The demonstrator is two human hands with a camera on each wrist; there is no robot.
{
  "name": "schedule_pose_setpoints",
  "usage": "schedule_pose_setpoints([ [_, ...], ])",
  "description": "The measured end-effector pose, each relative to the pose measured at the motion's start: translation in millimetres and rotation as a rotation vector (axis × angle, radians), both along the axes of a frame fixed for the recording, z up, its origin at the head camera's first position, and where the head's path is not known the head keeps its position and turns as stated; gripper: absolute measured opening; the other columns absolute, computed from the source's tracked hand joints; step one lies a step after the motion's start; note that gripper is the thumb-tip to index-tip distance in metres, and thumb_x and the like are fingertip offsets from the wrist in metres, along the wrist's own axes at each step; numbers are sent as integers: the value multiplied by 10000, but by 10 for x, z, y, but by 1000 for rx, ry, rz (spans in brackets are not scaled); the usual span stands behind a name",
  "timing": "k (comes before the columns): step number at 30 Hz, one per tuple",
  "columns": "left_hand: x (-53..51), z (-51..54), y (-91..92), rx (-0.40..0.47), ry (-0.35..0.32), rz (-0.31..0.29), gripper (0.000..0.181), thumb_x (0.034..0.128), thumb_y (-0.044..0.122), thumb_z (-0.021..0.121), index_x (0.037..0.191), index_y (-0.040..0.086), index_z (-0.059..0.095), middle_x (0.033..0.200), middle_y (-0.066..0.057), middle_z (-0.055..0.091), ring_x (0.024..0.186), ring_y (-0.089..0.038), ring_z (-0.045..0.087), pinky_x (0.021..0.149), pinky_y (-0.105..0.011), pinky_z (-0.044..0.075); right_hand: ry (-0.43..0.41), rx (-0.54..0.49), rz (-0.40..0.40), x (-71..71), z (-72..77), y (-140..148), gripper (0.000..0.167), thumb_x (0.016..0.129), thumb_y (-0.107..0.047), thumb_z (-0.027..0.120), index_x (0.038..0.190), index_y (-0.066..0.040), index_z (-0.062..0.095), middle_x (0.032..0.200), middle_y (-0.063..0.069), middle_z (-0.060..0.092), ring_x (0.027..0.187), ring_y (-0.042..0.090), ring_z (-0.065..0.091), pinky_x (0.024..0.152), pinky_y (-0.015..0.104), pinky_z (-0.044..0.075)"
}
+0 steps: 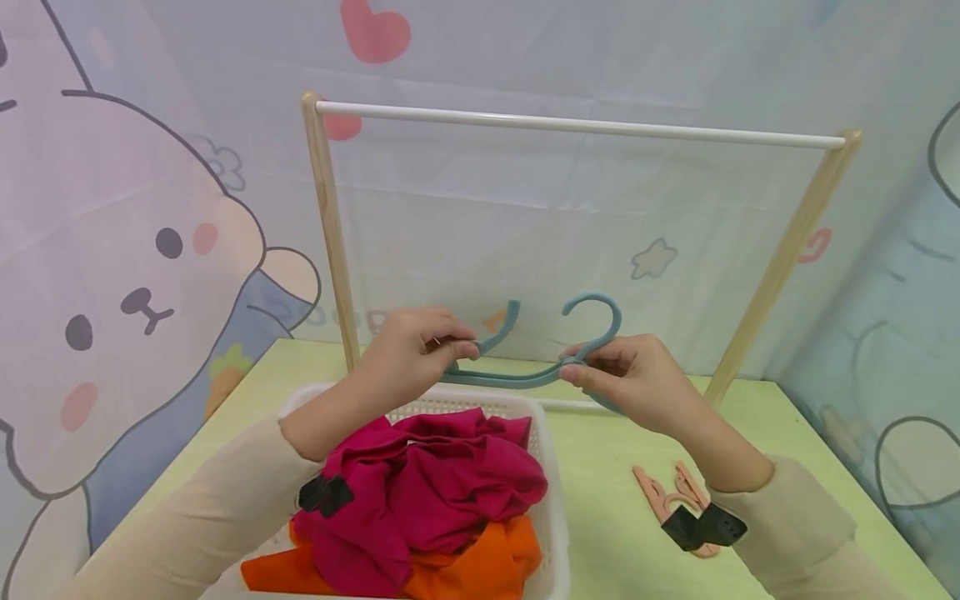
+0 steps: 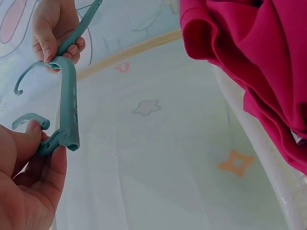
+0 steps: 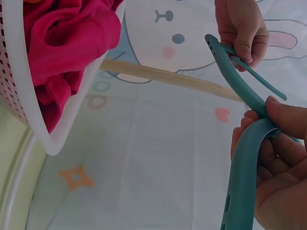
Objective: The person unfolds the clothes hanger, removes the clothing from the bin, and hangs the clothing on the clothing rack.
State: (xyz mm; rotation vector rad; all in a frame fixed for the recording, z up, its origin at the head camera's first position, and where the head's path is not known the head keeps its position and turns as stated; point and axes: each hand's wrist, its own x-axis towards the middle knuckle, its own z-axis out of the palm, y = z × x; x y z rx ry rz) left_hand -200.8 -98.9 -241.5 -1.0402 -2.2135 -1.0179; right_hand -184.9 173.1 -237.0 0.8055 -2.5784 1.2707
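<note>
A teal plastic clothes hanger (image 1: 510, 381) is held up above the far end of the basket. My right hand (image 1: 637, 379) grips it at the middle, just below the hook (image 1: 617, 321). At its other end my left hand (image 1: 412, 354) pinches a short curved teal arm (image 1: 504, 332) between thumb and fingers. In the left wrist view this arm joins the end of the hanger's long bar (image 2: 69, 105). The right wrist view shows the right thumb and fingers around the hanger's centre, with slots along the near bar (image 3: 240, 182).
A white plastic basket (image 1: 557, 533) holds a magenta garment (image 1: 450, 483) and orange cloth (image 1: 480, 562). Behind it stands a wooden-legged rack with a white rail (image 1: 577, 125). Peach plastic pieces (image 1: 656, 492) lie on the yellow-green table (image 1: 600, 500), partly behind the right wrist's black mount.
</note>
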Motion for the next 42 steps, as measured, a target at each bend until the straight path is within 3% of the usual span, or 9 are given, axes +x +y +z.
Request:
schedule_pose_setpoints([
  [5, 3, -14, -41, 80, -50, 53, 70, 828, 25, 730, 891, -2, 747, 808, -70, 706, 653, -146, 611, 616, -239, 514, 4, -19, -9, 22, 19, 9, 147, 891, -111, 692, 951, 10, 748, 865, 103, 731, 657, 85, 590, 567, 233, 448],
  [13, 23, -17, -102, 242, -354, 88, 143, 879, 56, 689, 990, -29, 718, 846, -128, 723, 705, -181, 690, 708, -314, 557, 32, -70, -35, 27, 15, 51, 125, 888, -92, 691, 901, 19, 748, 941, 146, 718, 580, 109, 504, 520, 238, 392],
  [17, 1, -40, -150, 309, -458, 63, 186, 897, 69, 672, 1032, -57, 692, 879, -128, 725, 712, -118, 692, 807, -363, 555, 85, -95, -41, 27, -11, 68, 116, 888, -79, 688, 825, 8, 732, 925, 146, 708, 574, 107, 493, 512, 242, 379],
  [21, -15, -50, -181, 375, -545, 43, 223, 905, 105, 673, 1054, -60, 677, 880, -47, 725, 736, -120, 690, 864, -360, 533, 108, -124, -71, 45, -21, 83, 124, 892, -84, 684, 828, 12, 732, 960, 139, 715, 635, 75, 581, 548, 222, 422],
  [25, -20, -68, -196, 432, -600, 34, 253, 914, 117, 665, 1083, -71, 657, 842, 73, 703, 749, -125, 653, 823, -311, 529, 113, -151, -104, 55, -24, 94, 127, 889, -92, 690, 877, 21, 745, 938, 82, 729, 675, 64, 626, 585, 208, 462],
  [28, -25, -95, -192, 509, -613, -8, 240, 921, 75, 642, 1078, -106, 645, 805, 111, 689, 757, -111, 632, 769, -274, 535, 103, -183, -116, 49, -24, 92, 125, 887, -90, 693, 889, 22, 747, 911, 35, 735, 692, 63, 642, 619, 206, 497],
  [33, -31, -150, -156, 707, -664, -92, 121, 929, -6, 595, 978, -21, 705, 844, 78, 688, 742, -89, 659, 788, -255, 550, 93, -221, -134, 36, -18, 89, 160, 895, -110, 688, 821, 26, 729, 878, -85, 715, 802, 39, 651, 674, 203, 509],
  [38, -15, -194, -93, 875, -727, -108, 218, 942, -36, 558, 891, 109, 713, 952, 10, 622, 746, -97, 677, 805, -260, 555, 77, -249, -147, 22, -3, 87, 211, 904, -154, 685, 762, -1, 711, 875, -87, 696, 889, 77, 626, 689, 208, 493],
  [42, -7, -225, -39, 995, -770, -122, 318, 949, -37, 542, 791, 174, 719, 820, 24, 690, 722, -91, 681, 782, -257, 560, 73, -275, -141, 3, 0, 93, 235, 911, -162, 678, 759, 16, 703, 882, -88, 686, 878, 99, 627, 696, 208, 506],
])
